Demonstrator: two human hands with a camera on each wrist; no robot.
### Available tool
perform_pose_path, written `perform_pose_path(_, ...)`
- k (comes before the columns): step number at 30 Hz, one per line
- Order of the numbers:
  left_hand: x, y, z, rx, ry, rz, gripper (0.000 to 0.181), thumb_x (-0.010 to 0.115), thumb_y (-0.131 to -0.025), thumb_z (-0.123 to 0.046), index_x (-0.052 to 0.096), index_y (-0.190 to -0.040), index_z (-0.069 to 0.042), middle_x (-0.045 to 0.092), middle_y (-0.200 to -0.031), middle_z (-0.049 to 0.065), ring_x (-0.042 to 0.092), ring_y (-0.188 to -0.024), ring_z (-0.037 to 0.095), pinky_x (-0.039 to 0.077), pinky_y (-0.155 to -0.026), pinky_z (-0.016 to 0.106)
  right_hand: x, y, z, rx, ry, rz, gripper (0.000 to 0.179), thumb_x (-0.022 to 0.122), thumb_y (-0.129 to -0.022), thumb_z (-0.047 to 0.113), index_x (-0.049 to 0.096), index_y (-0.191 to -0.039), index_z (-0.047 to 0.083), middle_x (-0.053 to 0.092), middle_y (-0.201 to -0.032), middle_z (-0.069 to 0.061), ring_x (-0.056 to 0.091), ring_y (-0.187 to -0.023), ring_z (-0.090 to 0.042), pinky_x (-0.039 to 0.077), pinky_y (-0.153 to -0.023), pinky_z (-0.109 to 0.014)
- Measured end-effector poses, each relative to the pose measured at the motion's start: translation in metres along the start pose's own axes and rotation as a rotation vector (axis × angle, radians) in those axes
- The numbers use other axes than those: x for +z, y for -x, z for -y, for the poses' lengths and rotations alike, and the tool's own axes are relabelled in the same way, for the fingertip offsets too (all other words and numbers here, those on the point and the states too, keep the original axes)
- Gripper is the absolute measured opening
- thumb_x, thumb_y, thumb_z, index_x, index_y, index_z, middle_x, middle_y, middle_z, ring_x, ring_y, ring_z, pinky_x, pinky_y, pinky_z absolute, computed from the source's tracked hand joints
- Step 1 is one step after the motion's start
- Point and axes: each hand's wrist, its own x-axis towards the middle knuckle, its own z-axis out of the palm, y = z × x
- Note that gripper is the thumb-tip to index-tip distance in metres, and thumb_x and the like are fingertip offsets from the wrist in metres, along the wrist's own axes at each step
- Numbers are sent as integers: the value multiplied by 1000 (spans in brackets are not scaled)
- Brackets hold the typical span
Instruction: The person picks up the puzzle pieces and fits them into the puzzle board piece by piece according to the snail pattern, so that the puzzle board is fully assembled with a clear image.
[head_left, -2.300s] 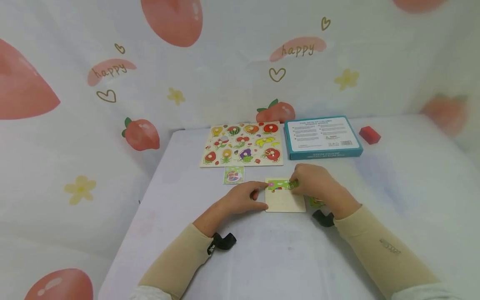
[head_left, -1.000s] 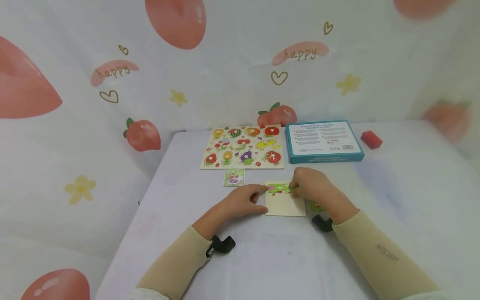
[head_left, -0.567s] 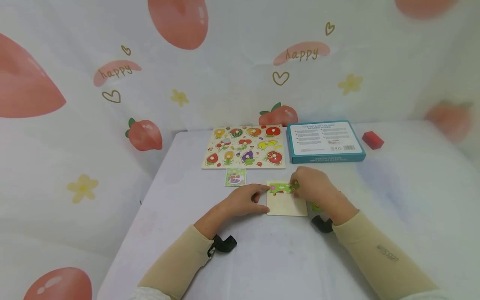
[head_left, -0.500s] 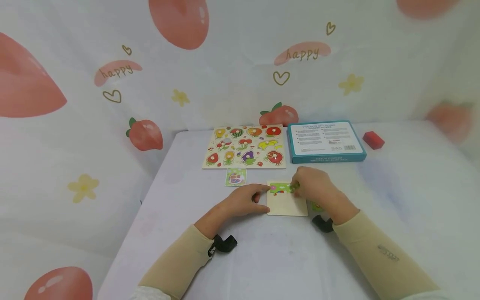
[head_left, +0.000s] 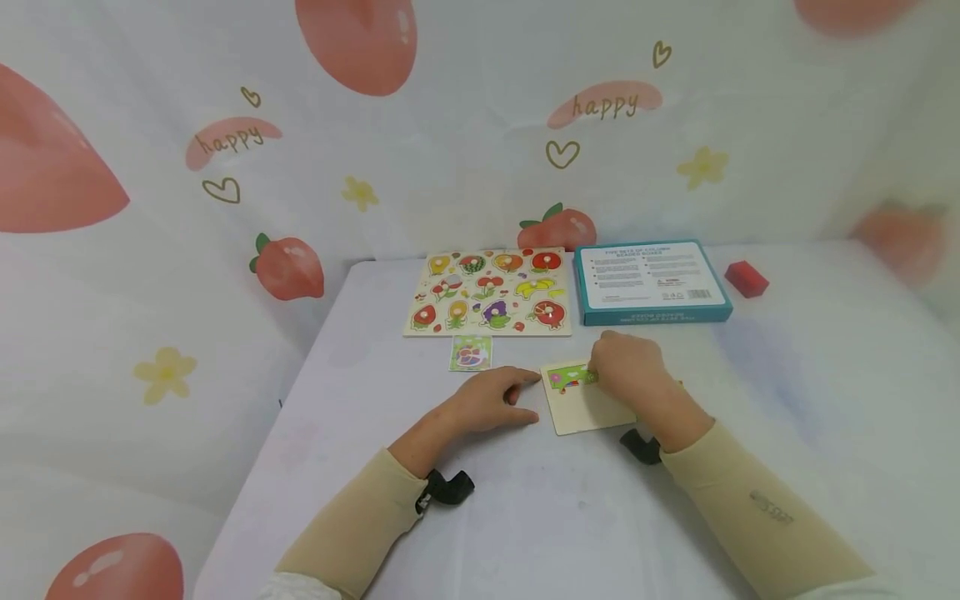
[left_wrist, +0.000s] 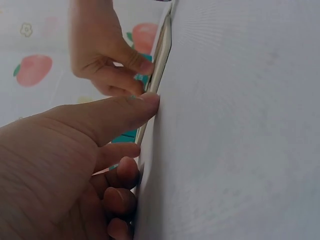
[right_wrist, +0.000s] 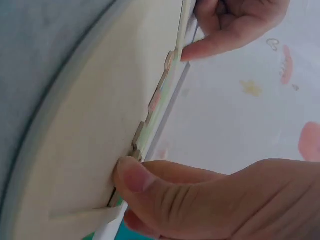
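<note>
On the pale tabletop [head_left: 510,517], as the head view showed, the wooden jigsaw board [head_left: 588,410] lay askew before the person, between the two hands. A green picture strip [head_left: 572,378] occupied part of its far side; the visible near part was bare wood. The left hand [head_left: 487,398] held nothing: its grip was spread, index finger and thumb just beside the board's left edge, probably to be ready to steady it. The right hand [head_left: 630,371] pinched the board's far edge, toward the right. The fruit peg puzzle [head_left: 480,332], teal box [head_left: 652,279] and red block [head_left: 746,279] lay farther back, perhaps to leave working room

In the left wrist view the board appeared edge-on beyond the left thumb; whether they touched could not be told

In the right wrist view the right thumb pressed over the picture row, fingers past the rim, likely to control the board from one side; whether this grip also held a loose piece was unclear
</note>
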Motion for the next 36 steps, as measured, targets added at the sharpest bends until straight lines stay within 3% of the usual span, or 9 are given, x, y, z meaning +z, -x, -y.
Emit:
perform_pose_path(4,1,0,1,19,-25,-5,58,76,-93,-38,60,-144,-15,47,-80,-4,41,-70,8,33,-66,26,0,0,-4,-13,-42,1,20,76,-89,9,80,-108,2,65,-93,-6,56,-80,-23,48,-68,-34)
perform_pose_path(10,6,0,-1,-12,-42,-19,64,71,-95,-48,56,-148,-15,52,-84,0,46,-74,12,37,-67,29,5,-3,-7,-32,-230,22,30,85,-85,18,80,-112,5,69,-105,-5,58,-89,-23,50,-79,-37)
perform_pose_path(13,11,1,-8,-41,-108,-24,78,68,-92,-60,49,-153,-15,62,-103,2,54,-87,12,45,-74,30,7,-4,-6,-74,-259,4,32,85,-85,19,80,-113,6,67,-102,-4,57,-89,-23,51,-82,-40)
perform_pose_path(17,17,3,-20,-58,-252,-33,95,68,-85,-72,45,-156,-14,61,-118,4,57,-89,14,50,-73,30,6,-2,-6,-75,-248,-6,34,82,-86,18,77,-117,6,64,-102,-5,57,-91,-25,51,-86,-43)
perform_pose_path(21,19,2,-25,-62,-317,-49,95,72,-83,-70,47,-155,-14,58,-109,4,52,-77,15,44,-62,27,-2,1,-13,-46,-253,8,36,81,-84,18,74,-117,4,63,-106,-7,57,-93,-26,51,-88,-45)
perform_pose_path(31,18,1,-20,-32,-319,-44,77,68,-91,-58,45,-157,-27,50,-97,0,47,-69,14,38,-57,26,-9,2,-30,-10,-278,71,35,82,-85,20,76,-115,4,70,-103,-8,60,-90,-26,52,-86,-46)
perform_pose_path(36,18,2,-21,-21,-319,-50,74,67,-91,-58,48,-156,-29,47,-93,-2,44,-66,13,36,-55,26,-7,0,-30,-27,-268,61,36,84,-85,21,76,-115,4,71,-102,-8,60,-89,-26,52,-87,-46)
